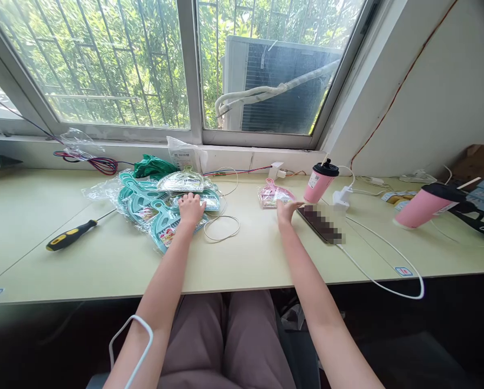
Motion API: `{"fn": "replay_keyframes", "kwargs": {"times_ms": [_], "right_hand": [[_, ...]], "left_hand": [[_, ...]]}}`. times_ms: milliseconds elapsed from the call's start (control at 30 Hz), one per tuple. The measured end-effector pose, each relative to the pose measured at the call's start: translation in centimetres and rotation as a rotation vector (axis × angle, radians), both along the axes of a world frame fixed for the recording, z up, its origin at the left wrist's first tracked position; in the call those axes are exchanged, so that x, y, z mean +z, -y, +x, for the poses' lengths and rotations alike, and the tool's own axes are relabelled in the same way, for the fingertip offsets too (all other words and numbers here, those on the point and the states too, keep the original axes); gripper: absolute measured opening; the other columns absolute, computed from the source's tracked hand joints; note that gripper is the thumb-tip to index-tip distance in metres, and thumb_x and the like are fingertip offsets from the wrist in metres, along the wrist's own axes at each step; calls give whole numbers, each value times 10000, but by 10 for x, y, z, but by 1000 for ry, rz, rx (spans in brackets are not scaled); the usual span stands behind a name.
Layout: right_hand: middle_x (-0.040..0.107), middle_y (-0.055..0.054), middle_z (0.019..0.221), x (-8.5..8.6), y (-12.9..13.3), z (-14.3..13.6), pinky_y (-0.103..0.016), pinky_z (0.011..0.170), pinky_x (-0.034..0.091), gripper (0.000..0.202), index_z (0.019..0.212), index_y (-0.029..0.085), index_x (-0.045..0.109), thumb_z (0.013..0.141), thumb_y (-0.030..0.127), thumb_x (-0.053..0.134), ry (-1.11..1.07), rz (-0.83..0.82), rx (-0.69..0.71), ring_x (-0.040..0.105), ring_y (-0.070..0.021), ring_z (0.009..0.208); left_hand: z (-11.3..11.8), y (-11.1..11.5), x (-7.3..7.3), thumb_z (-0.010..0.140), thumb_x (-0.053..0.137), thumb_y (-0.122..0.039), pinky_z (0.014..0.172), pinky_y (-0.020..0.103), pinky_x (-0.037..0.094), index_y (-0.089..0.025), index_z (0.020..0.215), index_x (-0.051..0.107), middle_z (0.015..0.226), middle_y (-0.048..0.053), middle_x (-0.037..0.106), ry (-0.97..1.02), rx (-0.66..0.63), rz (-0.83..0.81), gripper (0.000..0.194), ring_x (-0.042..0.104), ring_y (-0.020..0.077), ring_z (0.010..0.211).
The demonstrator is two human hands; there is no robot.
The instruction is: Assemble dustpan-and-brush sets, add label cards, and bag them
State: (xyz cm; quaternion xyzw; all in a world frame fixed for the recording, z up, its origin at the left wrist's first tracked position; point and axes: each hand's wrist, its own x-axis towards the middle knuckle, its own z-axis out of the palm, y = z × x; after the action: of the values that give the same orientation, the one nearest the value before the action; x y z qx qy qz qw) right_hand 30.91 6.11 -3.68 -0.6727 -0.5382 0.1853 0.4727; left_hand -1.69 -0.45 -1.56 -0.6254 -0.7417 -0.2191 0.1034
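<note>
My left hand (191,209) lies with fingers spread on a pile of teal, plastic-wrapped mini dustpan sets (165,222). A pale green wrapped set (183,181) rests on the pile just beyond my fingertips. On the right, my right hand (287,212) is at the near edge of a pink wrapped mini dustpan set (273,193), its thumb and fingers apart. Whether it touches the wrapping is hard to tell. A dark phone (317,222) lies right beside that hand, with a white cable plugged in.
A black-and-yellow screwdriver (72,235) lies left of the pile. Pink cups with black lids (321,182) stand at the right. A thin cord loop (222,228) lies between my hands. Green plastic (155,167) and coiled wires (92,163) are by the window.
</note>
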Motion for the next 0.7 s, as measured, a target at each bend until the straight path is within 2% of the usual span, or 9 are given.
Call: {"fn": "replay_keyframes", "kwargs": {"times_ms": [67, 133, 167, 233, 333, 467, 600, 700], "right_hand": [[72, -256, 1604, 0, 5, -7, -467, 1200, 200, 796, 1525, -13, -47, 940, 309, 386, 104, 20, -75, 58, -316, 1511], [150, -190, 1612, -1, 10, -16, -404, 1209, 179, 694, 1542, 45, 103, 949, 289, 370, 220, 25, 31, 99, -258, 1510], [222, -155, 1602, -2, 13, -21, -411, 1209, 166, 625, 1533, 96, 210, 960, 300, 356, 310, 2, 120, 143, -248, 1502], [278, -116, 1590, -6, 17, -29, -513, 1202, 98, 561, 1498, 169, 334, 975, 372, 360, 469, -99, 255, 156, -282, 1494], [230, -106, 1608, -11, 18, -32, -656, 1145, -6, 604, 1523, 213, 275, 979, 464, 351, 598, -214, 340, 93, -320, 1501], [264, -78, 1600, -10, 14, -23, -663, 1138, -33, 571, 1514, 249, 286, 991, 479, 302, 625, -200, 346, 45, -294, 1508], [280, -87, 1589, -7, 8, -18, -642, 1151, 37, 540, 1485, 252, 318, 984, 452, 339, 599, -235, 383, 108, -280, 1498], [274, -120, 1585, -5, 6, -20, -645, 1140, 90, 530, 1465, 234, 337, 977, 440, 371, 611, -260, 385, 167, -287, 1481]], "left_hand": [[5, 1, 1, 931, 415, -388, 991, 514, 344, -148, 1065, 646, 1120, 211, 588, -13, -30, 2, 359, 489, 375, 1133], [8, 2, 2, 948, 386, -382, 1012, 528, 330, -151, 1106, 625, 1126, 209, 586, -7, -44, 9, 368, 487, 370, 1141], [8, 2, 2, 952, 380, -378, 1035, 547, 307, -144, 1157, 600, 1143, 211, 582, 0, -40, 15, 381, 483, 369, 1152], [6, 1, 0, 954, 382, -366, 1086, 604, 220, -122, 1265, 528, 1191, 220, 569, 17, -22, 32, 422, 471, 372, 1181], [0, -2, -4, 953, 392, -350, 1102, 666, 129, -94, 1317, 466, 1270, 239, 538, 65, 13, 58, 451, 419, 381, 1267], [-8, -1, -3, 943, 413, -349, 1075, 654, 232, -96, 1251, 492, 1333, 255, 492, 210, 172, 113, 406, 308, 398, 1379], [-16, 1, 4, 913, 474, -340, 1033, 595, 340, -101, 1280, 444, 1350, 266, 461, 335, 344, 222, 439, 403, 398, 1311], [-25, 2, 7, 945, 397, -394, 981, 557, 400, -76, 1351, 348, 1331, 284, 483, 487, 431, 335, 519, 473, 395, 1249]]}}
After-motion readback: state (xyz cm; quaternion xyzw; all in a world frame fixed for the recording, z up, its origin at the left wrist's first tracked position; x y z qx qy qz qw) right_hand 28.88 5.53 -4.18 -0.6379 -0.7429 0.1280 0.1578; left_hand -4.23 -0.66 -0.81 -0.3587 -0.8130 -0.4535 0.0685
